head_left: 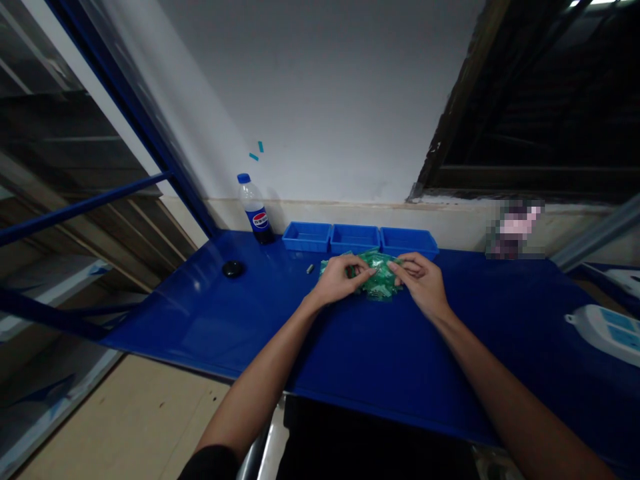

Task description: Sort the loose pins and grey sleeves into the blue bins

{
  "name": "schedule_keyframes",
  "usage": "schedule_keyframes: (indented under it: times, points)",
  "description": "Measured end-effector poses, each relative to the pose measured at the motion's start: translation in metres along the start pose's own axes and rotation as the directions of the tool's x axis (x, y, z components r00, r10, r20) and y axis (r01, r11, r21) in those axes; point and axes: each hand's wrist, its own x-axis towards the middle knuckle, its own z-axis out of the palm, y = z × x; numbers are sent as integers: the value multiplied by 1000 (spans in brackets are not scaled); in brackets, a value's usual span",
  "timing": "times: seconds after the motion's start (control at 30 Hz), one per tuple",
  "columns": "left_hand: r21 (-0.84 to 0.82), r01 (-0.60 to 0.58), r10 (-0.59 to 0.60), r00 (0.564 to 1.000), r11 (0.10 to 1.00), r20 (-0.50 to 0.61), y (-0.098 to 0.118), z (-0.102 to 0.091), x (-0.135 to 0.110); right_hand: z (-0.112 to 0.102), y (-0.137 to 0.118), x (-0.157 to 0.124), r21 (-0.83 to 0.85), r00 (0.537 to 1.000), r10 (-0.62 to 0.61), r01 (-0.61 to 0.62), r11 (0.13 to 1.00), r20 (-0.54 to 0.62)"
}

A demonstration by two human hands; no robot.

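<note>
A crumpled, see-through green plastic bag (381, 285) lies on the blue table in front of the trays, shiny and wrinkled. My left hand (341, 279) pinches its left side between thumb and fingers. On the right side, my right hand (423, 280) grips the plastic with thumb and bent fingers. What lies inside or under the plastic cannot be made out. Just left of my left hand is a small silvery cylinder-like piece (310, 269). Three blue open trays (306, 247) stand in a row behind the bag, against the wall.
A cola bottle (256, 213) with a blue cap stands at the back left. Nearer lies a round black object (233, 269). A white device (607, 327) with blue panels rests at the right. Blue frame bars (85, 207) border the left side of the table (200, 320).
</note>
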Motion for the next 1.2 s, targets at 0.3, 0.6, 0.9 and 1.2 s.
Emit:
schedule_keyframes:
  times: [0.3, 0.6, 0.9, 1.2]
  points:
    - [-326, 229, -219, 973, 917, 67, -8, -5, 4, -5, -4, 1, -147, 995, -13, 27, 989, 97]
    - [-697, 247, -617, 707, 673, -346, -47, -24, 17, -29, -11, 0, -660, 791, -17, 523, 539, 612]
    - [-595, 295, -520, 817, 748, -249, -37, -16, 16, -33, -2, 4, -692, 790, 113, 446, 567, 602]
    - [-231, 293, -340, 920, 928, -196, -33, -11, 9, -37, 4, 7, -699, 818, 30, 472, 536, 575]
